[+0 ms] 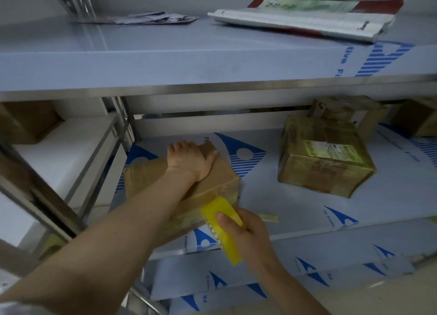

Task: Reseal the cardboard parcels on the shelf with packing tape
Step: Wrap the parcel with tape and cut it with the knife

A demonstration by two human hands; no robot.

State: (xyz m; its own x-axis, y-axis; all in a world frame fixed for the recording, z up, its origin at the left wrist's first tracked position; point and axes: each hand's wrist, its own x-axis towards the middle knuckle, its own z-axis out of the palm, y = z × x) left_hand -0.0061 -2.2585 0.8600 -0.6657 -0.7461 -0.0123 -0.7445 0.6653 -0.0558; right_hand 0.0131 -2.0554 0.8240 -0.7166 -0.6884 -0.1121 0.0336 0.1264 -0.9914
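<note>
Looking down at a metal rack whose middle shelf (295, 215) is covered in white film with blue logos. At far left, on a neighbouring rack, sits a brown carton (26, 122), well apart from the work. The left hand (189, 160) reaches in across the view and lies palm down on the far end of a plain box (222, 175), fingers apparently curled over its far edge, probably to pin it so it cannot slide while tape is pulled tight. This box sits near the shelf's front edge, askew, with one corner pointing right. The forearm hides much of it, so its long axis is uncertain, though it seems to run roughly left to right. At its near right corner the right hand (246, 234) grips a yellow dispenser (221, 229), thumb on top and fingers wrapped beneath. The dispenser's long axis runs from the box back toward the person, its far end touching the box's front face, which already shows yellowish tape; that suggests a strip is being laid or cut there. A loose strip (269, 217) sticks out just right of this hand. Further right, well apart, stands a parcel (324, 158) fully wrapped in tape, likely finished, with a crumpled carton (343, 112) behind it. On the upper shelf (165, 54) lie papers (146, 18) and a flat pouch (305, 14).
</note>
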